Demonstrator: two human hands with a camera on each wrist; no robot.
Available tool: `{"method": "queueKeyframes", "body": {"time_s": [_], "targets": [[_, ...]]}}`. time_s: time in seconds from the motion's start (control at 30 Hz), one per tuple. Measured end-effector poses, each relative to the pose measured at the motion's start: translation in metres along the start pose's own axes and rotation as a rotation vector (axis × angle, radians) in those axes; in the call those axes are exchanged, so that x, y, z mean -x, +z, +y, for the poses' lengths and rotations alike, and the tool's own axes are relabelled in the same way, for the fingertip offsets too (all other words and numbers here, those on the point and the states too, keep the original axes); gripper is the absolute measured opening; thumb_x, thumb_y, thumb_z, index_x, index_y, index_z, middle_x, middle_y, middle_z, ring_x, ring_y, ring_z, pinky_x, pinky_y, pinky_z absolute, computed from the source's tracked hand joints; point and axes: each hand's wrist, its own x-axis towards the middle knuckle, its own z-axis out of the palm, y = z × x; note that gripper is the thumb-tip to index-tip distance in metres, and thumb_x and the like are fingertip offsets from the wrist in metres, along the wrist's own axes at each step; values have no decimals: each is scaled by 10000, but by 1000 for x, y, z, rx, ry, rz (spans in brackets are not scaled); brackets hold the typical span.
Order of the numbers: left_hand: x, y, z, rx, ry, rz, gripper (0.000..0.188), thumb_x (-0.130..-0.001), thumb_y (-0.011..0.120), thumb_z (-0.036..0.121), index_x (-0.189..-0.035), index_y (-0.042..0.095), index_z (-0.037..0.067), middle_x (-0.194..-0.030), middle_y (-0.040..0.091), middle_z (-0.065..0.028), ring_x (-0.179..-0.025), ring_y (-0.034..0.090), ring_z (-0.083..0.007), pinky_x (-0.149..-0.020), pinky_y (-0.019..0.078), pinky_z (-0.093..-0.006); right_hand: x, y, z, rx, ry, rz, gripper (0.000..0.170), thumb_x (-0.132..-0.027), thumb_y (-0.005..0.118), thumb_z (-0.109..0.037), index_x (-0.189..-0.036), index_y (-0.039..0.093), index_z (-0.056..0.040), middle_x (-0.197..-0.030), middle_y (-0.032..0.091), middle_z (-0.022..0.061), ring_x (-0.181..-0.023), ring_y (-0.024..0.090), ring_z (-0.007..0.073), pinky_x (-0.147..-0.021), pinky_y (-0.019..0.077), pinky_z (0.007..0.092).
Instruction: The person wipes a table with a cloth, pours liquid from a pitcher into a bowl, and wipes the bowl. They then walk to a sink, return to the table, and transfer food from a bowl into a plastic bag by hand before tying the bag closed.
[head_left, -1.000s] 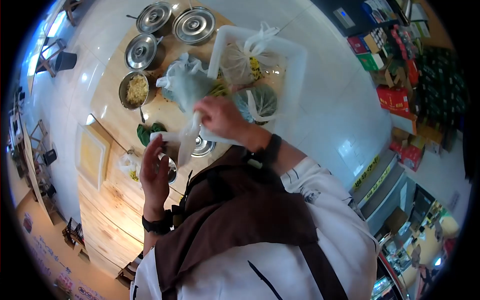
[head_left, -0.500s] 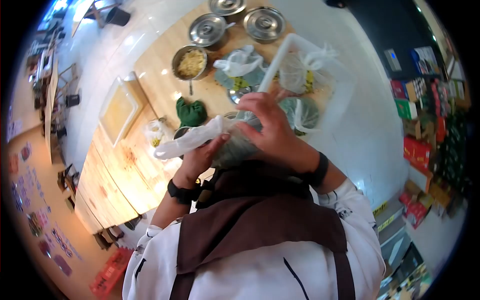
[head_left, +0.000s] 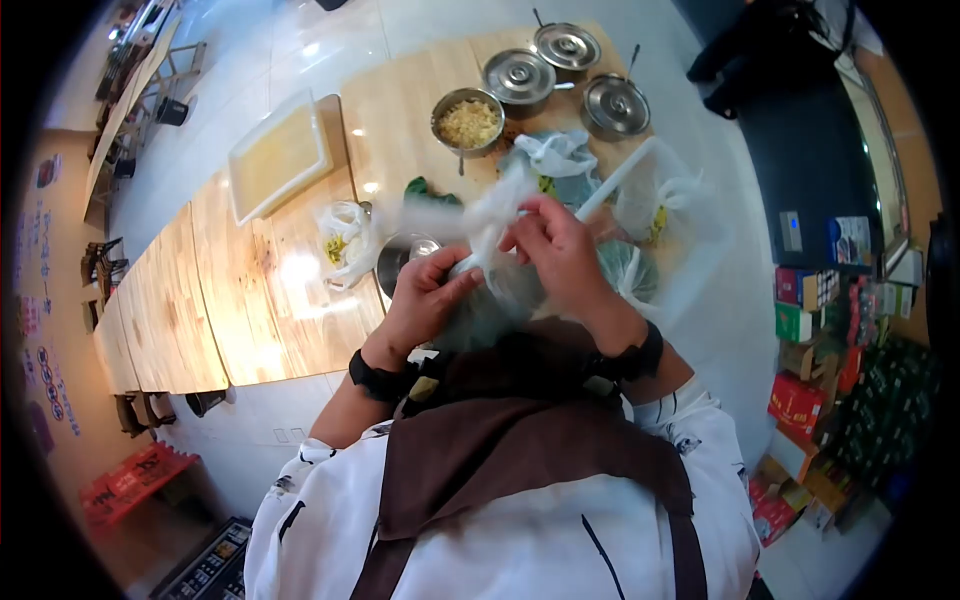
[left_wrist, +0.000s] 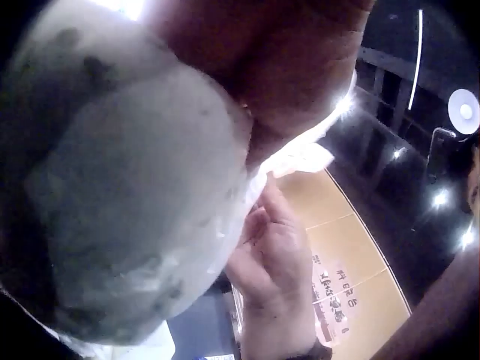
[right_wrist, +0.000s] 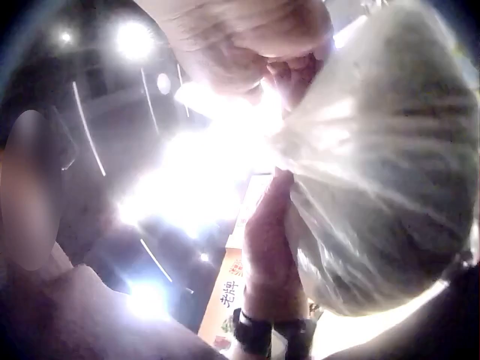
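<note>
A full, translucent plastic bag (head_left: 485, 318) hangs just in front of the brown apron, its neck gathered between both hands. My left hand (head_left: 425, 300) pinches the neck from the left, thumb against the bent fingers. From the other side, my right hand (head_left: 562, 258) pinches the white bag top with its fingertips. The loose top is blurred in the head view. In the left wrist view the bulging bag (left_wrist: 142, 187) shows dark greenish bits through its film. Folds radiate from the pinched neck across the bag (right_wrist: 390, 172) in the right wrist view.
A white tub (head_left: 612, 182) with tied bags stands at the right of the wooden table (head_left: 280, 310). Lidded steel pots (head_left: 518, 77) and an open pot of yellowish chopped food (head_left: 468, 124) stand behind. A small bag (head_left: 347, 245), green cloth (head_left: 430, 192) and shallow tray (head_left: 282, 155) lie left.
The right hand has brought the bag from over the table to the apron. The left hand, first raised with nothing in it, now pinches the neck too. The head view has turned.
</note>
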Motion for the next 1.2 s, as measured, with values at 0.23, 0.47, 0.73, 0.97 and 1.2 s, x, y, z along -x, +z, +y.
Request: {"method": "queueKeyframes", "body": {"time_s": [0.23, 0.47, 0.73, 0.97, 1.2], "targets": [[24, -26, -13, -131, 151, 207, 152, -815, 637, 86, -939, 616, 0, -783, 609, -18, -738, 535, -67, -669, 443, -226, 6, 23, -25, 517, -455, -251, 192, -728, 656, -127, -829, 515, -45, -737, 539, 146, -727, 555, 351, -642, 442, 399], [57, -53, -17, -1, 175, 530, 103, -860, 595, 105, -844, 634, 10, -751, 610, 0, -715, 543, -91, -659, 448, -234, 14, 43, -19, 721, -511, 75, 151, -764, 630, -101, -783, 488, -51, -711, 538, 123, -678, 550, 337, -604, 441, 407], [75, -52, -26, -501, 242, -11, 312, -752, 626, 69, -1058, 567, 71, -831, 587, -111, -744, 594, -257, -670, 476, -333, 35, 63, -14, 656, -286, -277, 179, -766, 648, -189, -834, 555, -52, -691, 562, 121, -678, 561, 327, -591, 430, 397], [80, -69, -58, -492, 151, -99, 117, -793, 636, 123, -864, 595, 39, -792, 581, -119, -720, 571, -270, -639, 452, -331, 49, 63, 4, 715, -82, -453, 211, -756, 665, -239, -812, 581, -53, -742, 582, 147, -723, 567, 341, -616, 435, 401], [106, -95, -83, -265, 96, -266, 139, -808, 599, 102, -897, 523, 26, -881, 507, -99, -869, 504, -247, -758, 409, -312, 49, 63, 38, 458, 176, -507, 218, -797, 649, -191, -926, 576, -32, -776, 595, 87, -704, 595, 188, -641, 465, 309]]}}
